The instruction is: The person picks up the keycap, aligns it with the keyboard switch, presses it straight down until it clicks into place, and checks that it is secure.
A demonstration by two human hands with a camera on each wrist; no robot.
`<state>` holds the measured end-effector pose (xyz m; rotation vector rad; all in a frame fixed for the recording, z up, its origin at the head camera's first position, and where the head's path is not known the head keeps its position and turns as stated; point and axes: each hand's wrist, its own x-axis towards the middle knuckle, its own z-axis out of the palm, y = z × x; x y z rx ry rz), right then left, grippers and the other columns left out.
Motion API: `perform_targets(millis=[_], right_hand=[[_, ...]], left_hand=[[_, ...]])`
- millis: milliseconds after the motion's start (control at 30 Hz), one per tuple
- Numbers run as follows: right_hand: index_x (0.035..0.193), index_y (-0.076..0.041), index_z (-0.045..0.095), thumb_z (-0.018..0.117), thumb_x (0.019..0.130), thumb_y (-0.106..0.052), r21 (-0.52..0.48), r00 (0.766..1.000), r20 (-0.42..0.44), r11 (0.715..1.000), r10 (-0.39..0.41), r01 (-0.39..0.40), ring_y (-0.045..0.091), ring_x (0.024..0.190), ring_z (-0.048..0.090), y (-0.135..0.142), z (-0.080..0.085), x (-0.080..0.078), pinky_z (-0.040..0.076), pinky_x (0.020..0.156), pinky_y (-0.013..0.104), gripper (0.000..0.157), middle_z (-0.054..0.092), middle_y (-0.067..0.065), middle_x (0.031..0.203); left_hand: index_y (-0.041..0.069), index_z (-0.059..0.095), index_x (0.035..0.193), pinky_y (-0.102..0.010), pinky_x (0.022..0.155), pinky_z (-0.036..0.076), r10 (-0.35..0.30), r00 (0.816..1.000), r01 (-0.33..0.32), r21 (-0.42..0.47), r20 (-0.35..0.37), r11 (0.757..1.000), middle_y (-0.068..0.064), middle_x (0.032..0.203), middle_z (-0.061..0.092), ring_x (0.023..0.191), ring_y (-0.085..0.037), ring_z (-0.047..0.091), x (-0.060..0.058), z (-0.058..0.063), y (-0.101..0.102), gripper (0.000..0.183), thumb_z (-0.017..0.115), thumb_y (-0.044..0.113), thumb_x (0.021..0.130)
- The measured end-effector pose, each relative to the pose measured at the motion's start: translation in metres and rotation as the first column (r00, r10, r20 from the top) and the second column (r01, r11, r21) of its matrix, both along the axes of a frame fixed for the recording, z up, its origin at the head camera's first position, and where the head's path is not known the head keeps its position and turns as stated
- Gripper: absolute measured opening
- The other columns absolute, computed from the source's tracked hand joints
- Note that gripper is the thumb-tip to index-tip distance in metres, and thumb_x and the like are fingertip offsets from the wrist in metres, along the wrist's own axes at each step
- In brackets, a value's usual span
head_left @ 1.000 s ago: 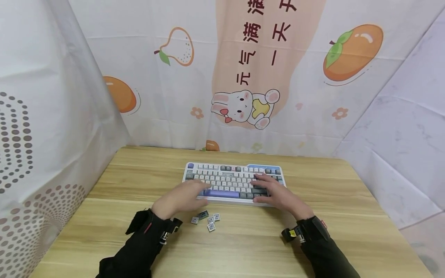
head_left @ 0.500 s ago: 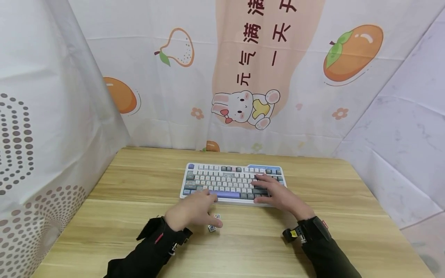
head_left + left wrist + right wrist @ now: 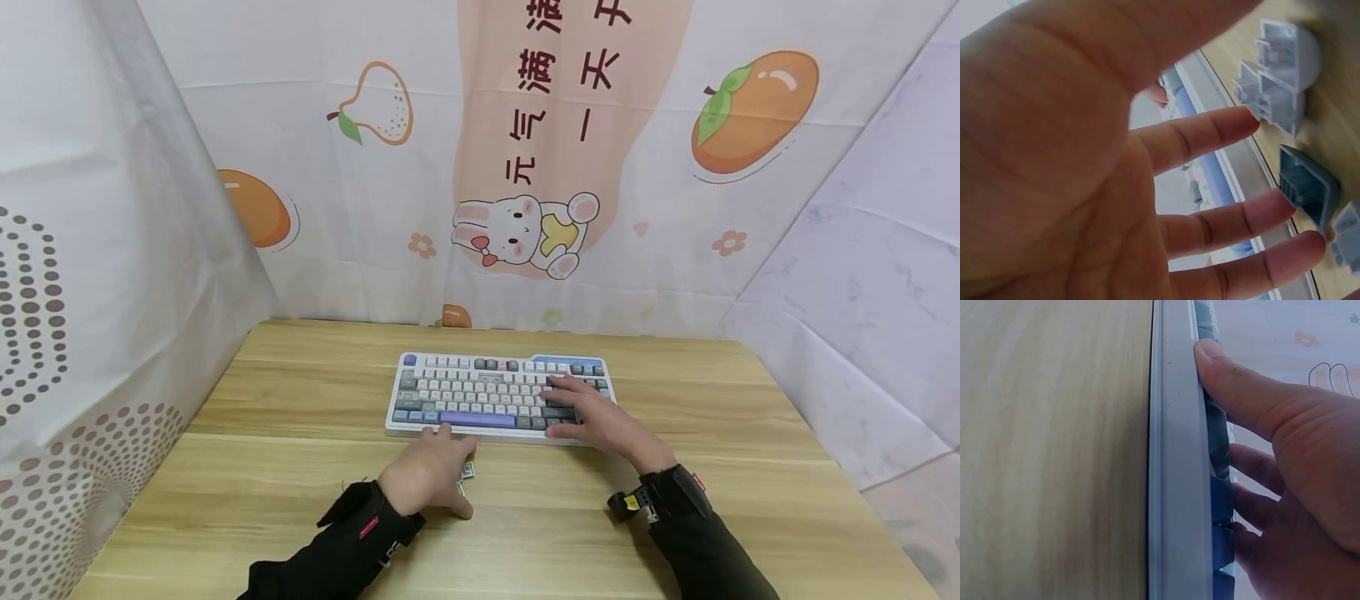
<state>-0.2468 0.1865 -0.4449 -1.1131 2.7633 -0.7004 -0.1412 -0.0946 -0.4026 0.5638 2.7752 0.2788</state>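
My left hand (image 3: pixel 426 472) reaches down over the loose keycaps in front of the keyboard, fingers spread. Most of the keycaps are hidden beneath it in the head view; a white keycap (image 3: pixel 468 471) shows beside the thumb side. The left wrist view shows upturned white keycaps (image 3: pixel 1285 59) and a dark grey keycap (image 3: pixel 1311 187) close to the fingertips. My right hand (image 3: pixel 606 418) rests on the right side of the white keyboard (image 3: pixel 480 392), which has a purple space bar. In the right wrist view its thumb lies at the keyboard's front edge, fingers over the keys.
The keyboard lies flat on a wooden table (image 3: pixel 315 375). A white cloth (image 3: pixel 360 208) printed with fruit and a rabbit hangs behind the table, and more white sheeting (image 3: pixel 135 250) borders its left side.
My left hand has moved off the keyboard's left keys, back towards me and slightly right, over the keycaps. The right hand stays in place.
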Motion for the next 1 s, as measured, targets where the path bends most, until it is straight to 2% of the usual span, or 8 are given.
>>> perform_targets(millis=[133,267,467,767,1000], right_hand=[[0.136,-0.010,0.053,0.068,0.083,-0.041,-0.004,1.000,0.004,1.000,-0.001,0.001,0.041,0.136,0.024,0.000,-0.001,-0.001,0.027,0.104,0.056,0.063,0.036,0.017,0.148],[0.135,-0.010,0.053,0.067,0.082,-0.043,0.003,1.000,0.003,1.000,-0.006,0.006,0.041,0.136,0.025,0.000,-0.001,-0.001,0.028,0.104,0.056,0.064,0.036,0.017,0.148],[0.135,-0.011,0.054,0.068,0.083,-0.042,0.002,1.000,0.008,1.000,-0.008,0.008,0.041,0.136,0.026,0.000,0.000,-0.001,0.028,0.104,0.056,0.063,0.037,0.018,0.147],[0.135,-0.010,0.054,0.068,0.082,-0.041,-0.012,1.000,0.007,1.000,0.000,0.000,0.041,0.136,0.026,0.000,0.000,0.000,0.028,0.104,0.057,0.063,0.037,0.018,0.147],[0.135,-0.010,0.053,0.067,0.083,-0.041,-0.011,1.000,0.012,1.000,0.003,-0.003,0.041,0.136,0.025,0.001,0.000,0.000,0.027,0.104,0.056,0.063,0.036,0.018,0.148]], left_hand=[[0.019,0.059,0.106,-0.035,0.066,0.046,-0.016,1.000,0.016,0.002,0.004,1.000,-0.004,0.094,0.049,0.084,-0.023,0.049,-0.002,-0.001,-0.001,0.054,0.082,0.042,0.063],[0.020,0.058,0.098,-0.031,0.065,0.043,-0.071,0.997,0.071,0.046,0.006,0.996,0.001,0.088,0.047,0.078,-0.017,0.046,-0.005,-0.003,-0.004,0.037,0.079,0.033,0.070],[0.018,0.059,0.084,-0.026,0.062,0.040,-0.160,0.986,0.164,0.097,-0.041,0.982,0.006,0.080,0.047,0.073,-0.012,0.044,-0.011,-0.007,-0.008,0.014,0.072,0.018,0.077],[0.016,0.060,0.082,-0.025,0.059,0.037,-0.213,0.974,0.223,0.158,-0.080,0.962,0.006,0.077,0.045,0.071,-0.011,0.042,-0.017,-0.011,-0.009,0.016,0.069,0.011,0.070],[0.015,0.059,0.087,-0.026,0.060,0.039,-0.190,0.980,0.199,0.180,-0.065,0.963,0.004,0.081,0.049,0.072,-0.011,0.043,-0.024,-0.017,-0.010,0.025,0.071,0.011,0.066]])
